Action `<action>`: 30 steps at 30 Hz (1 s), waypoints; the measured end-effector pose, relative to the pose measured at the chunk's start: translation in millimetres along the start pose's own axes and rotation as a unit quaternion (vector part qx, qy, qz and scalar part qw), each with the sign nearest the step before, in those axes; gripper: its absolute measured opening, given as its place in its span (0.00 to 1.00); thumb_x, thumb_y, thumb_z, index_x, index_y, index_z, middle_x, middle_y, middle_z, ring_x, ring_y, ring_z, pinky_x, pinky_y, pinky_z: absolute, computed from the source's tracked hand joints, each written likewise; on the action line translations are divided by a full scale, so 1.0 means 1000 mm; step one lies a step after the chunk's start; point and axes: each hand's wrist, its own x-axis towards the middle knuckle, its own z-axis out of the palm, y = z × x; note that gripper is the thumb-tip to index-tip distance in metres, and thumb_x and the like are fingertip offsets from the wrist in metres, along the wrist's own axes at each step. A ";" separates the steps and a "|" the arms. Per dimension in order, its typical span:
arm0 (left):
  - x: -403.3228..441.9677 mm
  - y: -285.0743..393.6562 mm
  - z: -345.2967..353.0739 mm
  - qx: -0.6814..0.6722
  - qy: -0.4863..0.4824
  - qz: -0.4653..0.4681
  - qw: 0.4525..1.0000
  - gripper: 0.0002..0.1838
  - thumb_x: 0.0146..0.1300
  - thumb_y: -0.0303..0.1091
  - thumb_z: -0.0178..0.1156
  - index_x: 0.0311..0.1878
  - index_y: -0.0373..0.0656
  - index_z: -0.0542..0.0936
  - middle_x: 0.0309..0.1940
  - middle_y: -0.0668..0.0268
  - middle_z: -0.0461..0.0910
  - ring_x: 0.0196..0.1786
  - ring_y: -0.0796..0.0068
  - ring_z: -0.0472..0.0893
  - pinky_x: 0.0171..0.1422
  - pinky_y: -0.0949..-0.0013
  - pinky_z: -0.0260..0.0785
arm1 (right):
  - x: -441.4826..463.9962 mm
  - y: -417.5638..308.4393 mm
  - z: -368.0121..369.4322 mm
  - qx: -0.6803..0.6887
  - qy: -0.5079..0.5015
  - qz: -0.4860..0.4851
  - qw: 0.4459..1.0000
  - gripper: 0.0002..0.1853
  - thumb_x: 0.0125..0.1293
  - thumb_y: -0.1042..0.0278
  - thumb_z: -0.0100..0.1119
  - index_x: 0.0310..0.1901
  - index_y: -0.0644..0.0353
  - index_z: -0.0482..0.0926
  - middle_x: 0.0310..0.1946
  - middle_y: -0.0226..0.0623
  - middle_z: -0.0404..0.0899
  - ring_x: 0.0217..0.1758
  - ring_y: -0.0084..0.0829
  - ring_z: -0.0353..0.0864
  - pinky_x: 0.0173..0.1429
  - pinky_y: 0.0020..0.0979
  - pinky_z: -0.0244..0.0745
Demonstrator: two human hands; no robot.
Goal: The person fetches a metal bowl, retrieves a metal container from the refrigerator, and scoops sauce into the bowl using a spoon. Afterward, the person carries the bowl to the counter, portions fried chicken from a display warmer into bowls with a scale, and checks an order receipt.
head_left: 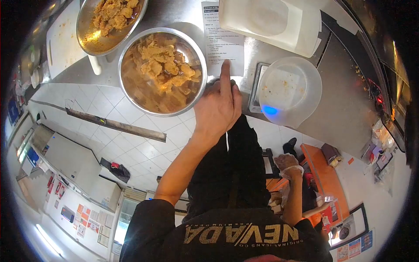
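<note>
My left hand (pixel 216 102) is bare, its index finger stretched onto a printed order slip (pixel 224 48) on the steel counter. The thumb stands apart; the other fingers bend under and are partly hidden. Beside this hand sits a steel bowl (pixel 198 48) with fried, breaded chicken pieces (pixel 168 67), its near side past the counter edge. My right hand (pixel 288 165), in a clear plastic glove, is raised by my right side away from the counter. Its fingers are loosely bent and apart, with nothing visible in them.
Another bowl (pixel 83 26) of fried pieces stands at upper left by a white cutting board (pixel 65 43). A translucent tub (pixel 312 94) with crumbs rests on a scale (pixel 257 89). A cream tray (pixel 301 37) lies behind. Below are a tiled floor (pixel 113 102) and an orange counter (pixel 325 174).
</note>
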 end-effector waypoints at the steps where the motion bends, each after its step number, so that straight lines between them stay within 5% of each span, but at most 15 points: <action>1: 0.001 0.000 0.001 -0.003 0.003 0.003 1.000 0.31 0.64 0.34 0.54 0.69 0.36 0.61 0.22 0.53 0.80 0.22 0.56 0.81 0.30 0.58 0.75 | 0.006 0.003 0.012 -0.005 0.005 -0.001 1.000 0.21 0.62 0.72 0.55 0.58 0.46 0.74 0.56 0.32 0.74 0.59 0.38 0.75 0.62 0.39 0.73; 4: 0.002 -0.001 0.002 0.007 0.008 0.013 1.000 0.32 0.64 0.35 0.54 0.71 0.38 0.60 0.22 0.54 0.81 0.22 0.56 0.82 0.28 0.58 0.74 | 0.017 0.008 0.046 -0.004 0.109 -0.031 0.994 0.24 0.63 0.72 0.55 0.62 0.47 0.72 0.58 0.33 0.73 0.61 0.37 0.74 0.63 0.38 0.72; 9: -0.001 -0.001 -0.002 0.022 -0.010 0.013 1.000 0.35 0.64 0.35 0.54 0.73 0.38 0.57 0.23 0.55 0.81 0.21 0.58 0.81 0.27 0.60 0.74 | 0.016 -0.006 0.021 0.047 0.211 -0.048 0.975 0.10 0.65 0.66 0.53 0.43 0.57 0.80 0.40 0.41 0.81 0.46 0.43 0.81 0.52 0.41 0.75; 15: -0.004 -0.005 0.001 -0.004 0.005 0.025 1.000 0.36 0.64 0.36 0.54 0.74 0.39 0.57 0.22 0.58 0.79 0.21 0.61 0.79 0.27 0.61 0.73 | 0.016 -0.010 0.017 0.247 0.174 0.035 0.953 0.14 0.70 0.58 0.50 0.41 0.58 0.80 0.39 0.44 0.81 0.45 0.45 0.80 0.49 0.44 0.74; 19: -0.004 -0.003 -0.004 0.022 -0.015 0.028 0.999 0.36 0.63 0.36 0.55 0.74 0.39 0.58 0.22 0.58 0.78 0.22 0.62 0.79 0.27 0.62 0.74 | 0.032 -0.008 0.037 0.207 0.184 0.074 0.958 0.15 0.69 0.54 0.53 0.37 0.59 0.80 0.35 0.45 0.81 0.40 0.45 0.81 0.45 0.43 0.74; 22: -0.006 -0.004 -0.006 0.007 -0.007 0.043 0.999 0.36 0.63 0.35 0.56 0.74 0.39 0.58 0.22 0.57 0.78 0.22 0.62 0.79 0.28 0.61 0.74 | 0.034 -0.009 0.042 0.093 0.264 -0.011 0.960 0.19 0.68 0.51 0.54 0.32 0.60 0.80 0.29 0.46 0.81 0.36 0.46 0.81 0.43 0.42 0.73; 25: -0.012 -0.005 -0.006 0.002 -0.003 0.050 0.999 0.35 0.63 0.35 0.56 0.73 0.38 0.59 0.23 0.56 0.79 0.23 0.61 0.80 0.28 0.62 0.74 | 0.031 -0.016 0.026 0.297 0.224 0.071 0.925 0.17 0.69 0.53 0.54 0.32 0.60 0.79 0.29 0.45 0.80 0.35 0.46 0.80 0.42 0.42 0.73; 30: -0.020 -0.010 -0.004 -0.018 0.003 0.056 0.998 0.34 0.63 0.35 0.56 0.72 0.38 0.62 0.23 0.56 0.79 0.23 0.62 0.80 0.28 0.63 0.74 | 0.039 -0.014 0.044 0.372 0.208 0.123 0.896 0.19 0.69 0.53 0.53 0.33 0.62 0.80 0.28 0.45 0.81 0.33 0.45 0.81 0.41 0.41 0.74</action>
